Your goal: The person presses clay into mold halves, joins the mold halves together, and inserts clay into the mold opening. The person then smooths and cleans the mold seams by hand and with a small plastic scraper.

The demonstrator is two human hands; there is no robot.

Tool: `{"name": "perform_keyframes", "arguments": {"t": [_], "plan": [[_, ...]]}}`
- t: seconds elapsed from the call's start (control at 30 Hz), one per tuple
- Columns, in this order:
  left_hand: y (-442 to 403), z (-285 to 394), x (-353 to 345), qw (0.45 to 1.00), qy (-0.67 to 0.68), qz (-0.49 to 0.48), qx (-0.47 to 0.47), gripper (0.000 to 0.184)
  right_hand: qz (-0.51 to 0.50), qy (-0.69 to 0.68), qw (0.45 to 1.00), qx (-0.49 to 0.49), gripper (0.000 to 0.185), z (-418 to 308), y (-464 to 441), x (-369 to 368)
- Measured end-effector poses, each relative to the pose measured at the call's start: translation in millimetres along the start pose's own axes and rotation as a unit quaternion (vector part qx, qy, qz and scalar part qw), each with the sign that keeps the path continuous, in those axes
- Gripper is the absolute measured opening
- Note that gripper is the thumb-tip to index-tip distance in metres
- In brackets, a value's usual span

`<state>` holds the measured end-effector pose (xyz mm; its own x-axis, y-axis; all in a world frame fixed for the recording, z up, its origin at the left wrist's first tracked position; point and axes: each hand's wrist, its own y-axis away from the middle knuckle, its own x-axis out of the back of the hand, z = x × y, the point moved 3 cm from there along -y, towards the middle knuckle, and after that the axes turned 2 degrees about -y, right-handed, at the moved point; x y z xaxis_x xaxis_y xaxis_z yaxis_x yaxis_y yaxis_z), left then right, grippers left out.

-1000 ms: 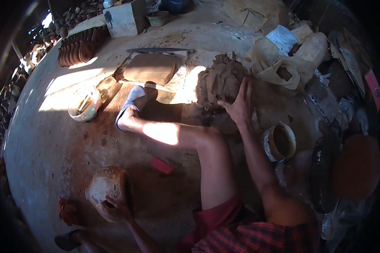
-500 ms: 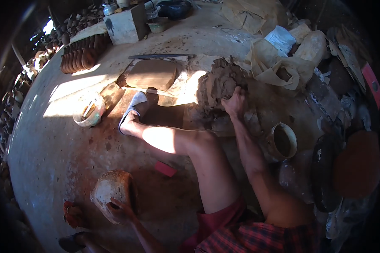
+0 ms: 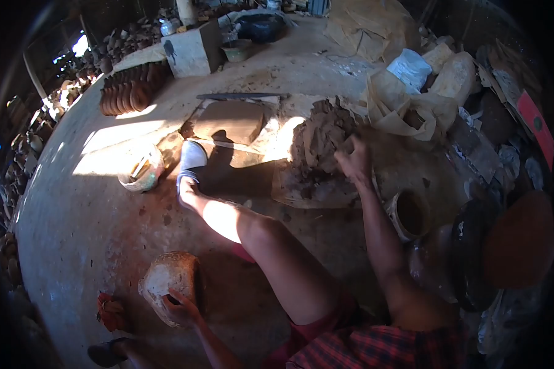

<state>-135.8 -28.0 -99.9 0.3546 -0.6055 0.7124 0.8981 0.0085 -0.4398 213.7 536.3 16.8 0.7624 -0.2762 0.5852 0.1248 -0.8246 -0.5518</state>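
My left hand (image 3: 181,309) grips a round, pale, crusted pot (image 3: 164,277) lying on its side on the floor, its dark mouth turned right. The thumb and fingers sit against the pot's lower wall. My right hand (image 3: 355,161) is at the right side of a heap of dark wet clay (image 3: 321,135), its fingers curled in on clay. How much clay is inside the fingers is hidden. The heap rests on a thin sheet (image 3: 317,198) on the floor. My bent leg (image 3: 283,255) stretches between the two hands.
A smooth clay slab (image 3: 231,120) lies left of the heap, a dark bar (image 3: 243,96) behind it. A bowl with a stick (image 3: 143,169) stands at left, a bucket (image 3: 407,214) at right. Several curved brown pieces (image 3: 126,95) line up near a concrete block (image 3: 194,50).
My right hand has drawn slightly back and right from the heap, its fingers more curled. My knee has tipped left, covering much of the red piece. The left hand stays on the pot.
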Motion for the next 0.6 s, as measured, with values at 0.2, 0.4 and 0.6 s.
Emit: {"name": "perform_keyframes", "arguments": {"t": [0.2,0.4,0.6], "plan": [[1.6,3.0,2.2,1.000,-0.020,-0.012,0.017,0.052,0.176,-0.088,0.974,0.117,0.035,-124.1,-60.7,119.7],[2.1,-3.8,-1.9,1.000,-0.019,-0.005,0.007,0.048,0.269,-0.012,0.921,0.282,0.054,-105.5,-79.5,77.3],[4.0,-20.7,-1.1,0.999,-0.039,-0.007,0.029,0.046,-0.158,0.195,0.961,0.116,0.101,-63.7,-97.4,44.2]]}}
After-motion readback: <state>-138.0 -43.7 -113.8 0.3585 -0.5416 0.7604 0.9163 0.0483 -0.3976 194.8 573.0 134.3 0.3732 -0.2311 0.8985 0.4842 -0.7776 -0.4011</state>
